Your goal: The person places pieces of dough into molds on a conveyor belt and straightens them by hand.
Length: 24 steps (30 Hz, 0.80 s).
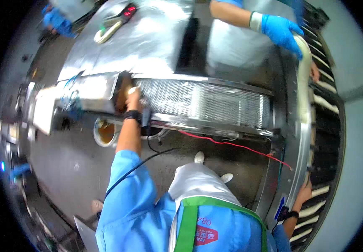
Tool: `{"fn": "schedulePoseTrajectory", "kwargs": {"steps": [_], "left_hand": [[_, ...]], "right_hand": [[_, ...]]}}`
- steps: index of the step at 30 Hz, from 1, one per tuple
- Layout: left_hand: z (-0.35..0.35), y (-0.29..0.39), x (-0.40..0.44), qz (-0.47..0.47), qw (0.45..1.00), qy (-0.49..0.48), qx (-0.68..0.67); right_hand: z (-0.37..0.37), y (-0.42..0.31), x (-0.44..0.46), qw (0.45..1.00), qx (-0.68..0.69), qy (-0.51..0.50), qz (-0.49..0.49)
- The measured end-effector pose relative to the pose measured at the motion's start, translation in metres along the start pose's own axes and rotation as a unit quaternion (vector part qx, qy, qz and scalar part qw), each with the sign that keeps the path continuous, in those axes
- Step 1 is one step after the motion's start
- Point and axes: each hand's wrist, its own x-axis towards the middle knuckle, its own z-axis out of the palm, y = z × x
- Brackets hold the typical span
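Observation:
My left hand (pixel 133 100) reaches to the left end of a ridged metal conveyor belt (pixel 206 103), at the opening of a metal housing (pixel 93 90). Its fingers are bent round something pale, too blurred to name. Over at the lower right, my right hand (pixel 304 194) is at the outer edge of a long metal rail (pixel 301 155), its fingers mostly hidden. Several pale dough strips (pixel 311 208) lie on the dark rack beside it. A long dough rope (pixel 304 80) lies along the rail's upper part.
A co-worker's blue-gloved hand (pixel 280 33) holds the rope's top end; a bare hand (pixel 314 71) is close by. A steel table (pixel 147 38) bears a dough piece (pixel 108 32) and a red-digit display (pixel 129 11). Buckets (pixel 105 133), a red cord (pixel 227 143) and a black cable (pixel 141 164) are nearby.

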Motion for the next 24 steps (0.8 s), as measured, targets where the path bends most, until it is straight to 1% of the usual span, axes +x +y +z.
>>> {"fn": "schedulePoseTrajectory", "kwargs": {"steps": [1, 2, 3, 4, 5, 6, 8, 9, 10, 12, 13, 14, 16, 17, 18, 19, 20, 21, 22, 23, 24], "left_hand": [[0.025, -0.009, 0.042, 0.142, 0.975, 0.004, 0.174], [0.049, -0.016, 0.081, 0.267, 0.914, 0.047, 0.303], [0.043, -0.007, 0.075, 0.265, 0.93, 0.077, 0.242], [0.036, -0.001, 0.063, 0.257, 0.953, 0.086, 0.137], [0.029, 0.005, 0.053, 0.268, 0.96, 0.082, 0.029], [0.026, 0.008, 0.044, 0.281, 0.955, 0.058, -0.079], [0.014, 0.003, 0.012, 0.301, 0.919, -0.017, -0.253], [0.002, 0.001, -0.014, 0.31, 0.898, -0.052, -0.309], [-0.014, -0.002, -0.042, 0.321, 0.878, -0.079, -0.345], [-0.056, -0.008, -0.102, 0.357, 0.85, -0.119, -0.367], [-0.077, -0.005, -0.129, 0.382, 0.837, -0.131, -0.37], [-0.099, -0.003, -0.16, 0.405, 0.825, -0.141, -0.368], [-0.132, 0.007, -0.21, 0.419, 0.796, -0.155, -0.409], [-0.139, -0.001, -0.198, 0.422, 0.801, -0.141, -0.4], [-0.151, 0.011, -0.21, 0.427, 0.805, -0.124, -0.393], [-0.158, 0.026, -0.222, 0.359, 0.808, -0.162, -0.438], [-0.169, 0.058, -0.264, 0.284, 0.803, -0.193, -0.488], [-0.179, 0.09, -0.305, 0.207, 0.79, -0.214, -0.537], [-0.183, 0.107, -0.329, 0.18, 0.732, -0.288, -0.59], [-0.181, 0.127, -0.35, 0.216, 0.695, -0.354, -0.587], [-0.171, 0.147, -0.372, 0.312, 0.71, -0.321, -0.544]], "right_hand": [[-0.002, -0.006, 0.002, 1.0, -0.004, 0.018, -0.017], [0.001, -0.011, 0.021, 0.999, -0.01, 0.038, -0.03], [-0.003, -0.013, 0.027, 0.998, -0.024, 0.044, -0.043], [-0.006, -0.022, 0.028, 0.998, -0.011, 0.059, -0.021], [-0.007, -0.025, 0.029, 0.997, 0.023, 0.067, -0.014], [0.002, -0.016, 0.025, 0.994, -0.012, 0.098, -0.04], [0.005, -0.015, 0.02, 0.995, -0.034, 0.087, -0.036], [0.007, -0.012, 0.018, 0.995, -0.09, 0.029, -0.01], [0.009, -0.012, 0.016, 0.99, -0.14, -0.032, 0.011], [-0.017, -0.031, 0.018, 0.999, -0.002, 0.005, 0.052], [0.0, -0.022, 0.012, 0.999, -0.022, 0.039, 0.03], [-0.004, -0.019, 0.01, 0.998, -0.024, 0.039, 0.047], [-0.02, -0.028, 0.011, 0.998, -0.011, 0.018, 0.054], [-0.017, -0.024, 0.008, 0.998, -0.01, 0.014, 0.067], [-0.013, -0.021, 0.007, 0.998, -0.014, 0.013, 0.068], [-0.011, -0.019, 0.01, 0.998, -0.018, 0.01, 0.065], [-0.011, -0.018, 0.01, 0.997, -0.014, 0.009, 0.071], [-0.013, -0.016, 0.009, 0.998, -0.005, -0.013, 0.068], [-0.015, -0.013, 0.01, 0.997, 0.0, -0.035, 0.065], [-0.014, -0.011, 0.01, 0.997, 0.014, -0.026, 0.068], [-0.013, -0.007, 0.008, 0.997, 0.014, -0.027, 0.075]]}}
